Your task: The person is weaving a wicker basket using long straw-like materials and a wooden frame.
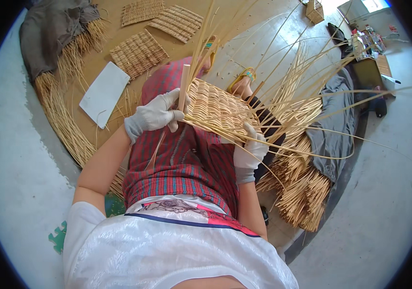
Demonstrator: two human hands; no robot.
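Observation:
A woven straw panel rests over my lap with long loose strands fanning up and to the right from its edges. My left hand, in a white glove with a grey cuff, grips its left corner along with a short upright pale wooden rod. My right hand, gloved the same way, is closed on the panel's lower right edge, among several long strands that cross it. Beneath the panel is red and blue checked cloth over my legs.
Woven mats and a white board lie on brown flooring ahead-left. Reed bundles with grey cloths lie left and right. My sandaled feet are beyond the panel. A box and cluttered items stand back right.

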